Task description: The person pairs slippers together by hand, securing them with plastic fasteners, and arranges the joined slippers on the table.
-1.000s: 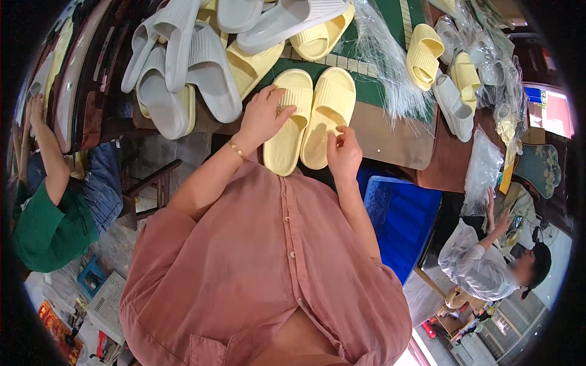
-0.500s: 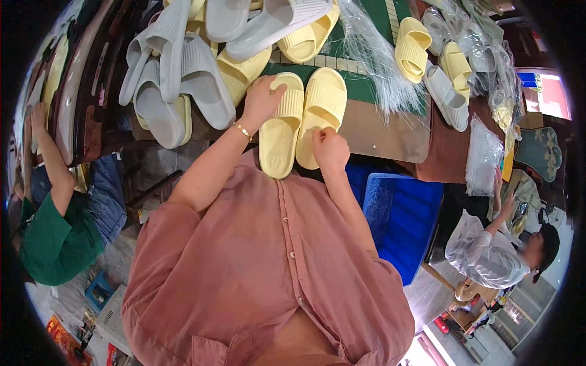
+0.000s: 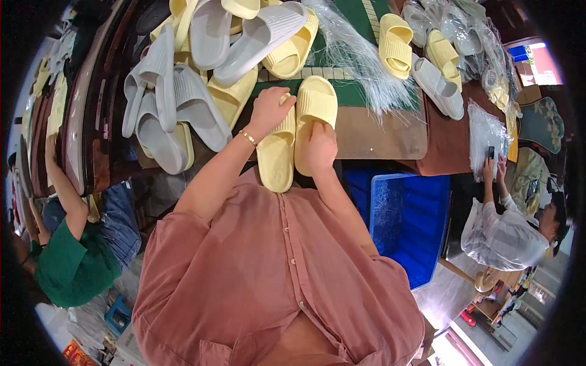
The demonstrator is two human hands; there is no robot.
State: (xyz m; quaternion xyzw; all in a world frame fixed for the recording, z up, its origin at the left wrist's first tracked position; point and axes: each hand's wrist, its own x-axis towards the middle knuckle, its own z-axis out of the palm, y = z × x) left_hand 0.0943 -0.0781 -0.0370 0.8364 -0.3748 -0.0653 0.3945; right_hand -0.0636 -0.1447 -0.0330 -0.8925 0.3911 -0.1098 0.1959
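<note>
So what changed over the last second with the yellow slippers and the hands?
Little changed. The left hand and right hand stay on the pair of yellow slippers lying side by side at the table's near edge; the pair has hardly shifted. The grey slipper pile and blue crate are as before.

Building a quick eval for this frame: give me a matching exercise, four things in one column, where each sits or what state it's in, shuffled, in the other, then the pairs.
Things:
1. left hand
2. right hand
3. grey slippers
4. blue crate

Places or states:
A. below the table edge, to the person's right
B. on the left slipper of the yellow pair
C. heaped on the table's left part
D. on the pair's right slipper, nearer the body

Pairs: 1-B, 2-D, 3-C, 4-A
</note>
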